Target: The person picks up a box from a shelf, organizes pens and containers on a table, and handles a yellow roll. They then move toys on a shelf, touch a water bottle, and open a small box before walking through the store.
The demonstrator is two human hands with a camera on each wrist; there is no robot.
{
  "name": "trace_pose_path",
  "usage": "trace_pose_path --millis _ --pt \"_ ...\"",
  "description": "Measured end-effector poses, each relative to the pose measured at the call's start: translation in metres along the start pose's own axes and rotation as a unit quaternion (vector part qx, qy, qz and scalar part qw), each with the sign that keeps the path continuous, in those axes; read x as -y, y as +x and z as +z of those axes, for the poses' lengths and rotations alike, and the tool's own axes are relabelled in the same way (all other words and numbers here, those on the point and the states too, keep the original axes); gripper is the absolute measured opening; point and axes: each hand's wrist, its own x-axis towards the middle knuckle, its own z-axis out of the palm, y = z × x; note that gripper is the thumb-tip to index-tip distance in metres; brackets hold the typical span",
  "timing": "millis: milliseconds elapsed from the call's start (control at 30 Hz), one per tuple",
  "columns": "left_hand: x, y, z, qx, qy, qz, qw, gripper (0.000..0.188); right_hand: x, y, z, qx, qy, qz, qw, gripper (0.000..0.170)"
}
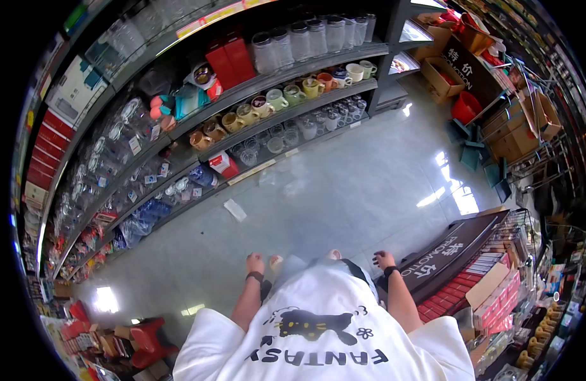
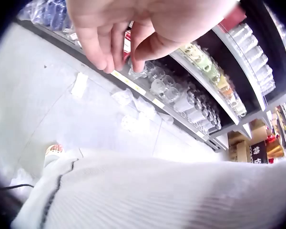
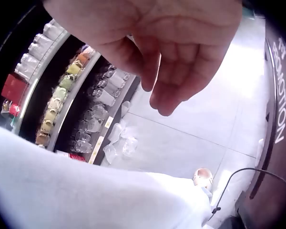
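At far left, red boxes (image 1: 50,145) stand in a row on the curved shelves (image 1: 312,72), with a white box (image 1: 75,92) above them. Below, at lower left, is a red chair (image 1: 152,343). Bagged goods (image 1: 108,159) fill the next stretch of shelving. Further right, a row of mugs (image 1: 276,100) lies beneath tall clear jars (image 1: 299,41), and glass cups (image 1: 309,126) occupy the level under the mugs. A white slip (image 1: 235,209) and crumpled clear plastic (image 1: 283,181) lie on the grey floor (image 1: 334,203).

The left hand (image 1: 255,262) hangs over the floor, left of the white shirt (image 1: 318,317); its fingers are loosely bent and grip nothing. Two shoes (image 1: 335,254) show between the hands, beyond the shirt.

The right hand (image 1: 383,260) hangs to the right of the shirt, its fingers loosely bent, close together and empty. Just to its right, apart from it, is the dark promotion stand (image 1: 455,251), the object nearest this hand, with red packs (image 1: 455,293) beside its panel. At upper right are open cartons (image 1: 442,79) and a red bucket (image 1: 465,106).
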Motion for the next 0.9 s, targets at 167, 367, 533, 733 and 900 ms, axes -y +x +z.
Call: trace_pose_path --millis 167,367,533,733,900 --pt "-0.060 0.011 0.015 0.021 0.017 0.053 0.998 0.013 -0.069 -0.032 -0.010 -0.045 0.052 0.050 0.996 0.022" --pt "-0.108 0.018 0.020 0.080 0.053 0.084 0.992 0.012 -0.116 -0.044 -0.001 -0.065 0.130 0.132 0.980 0.019" --pt "-0.129 0.035 0.032 0.097 0.076 0.074 0.990 0.013 -0.091 -0.014 -0.017 -0.048 0.180 0.107 0.977 0.019" --pt "-0.140 0.080 0.081 0.125 0.105 0.037 0.986 0.016 -0.018 0.032 -0.078 -0.062 0.157 0.097 0.981 0.021" --pt "-0.212 0.133 0.133 0.065 0.097 0.026 0.993 0.010 0.024 0.081 -0.144 -0.077 0.123 0.101 0.984 0.022"
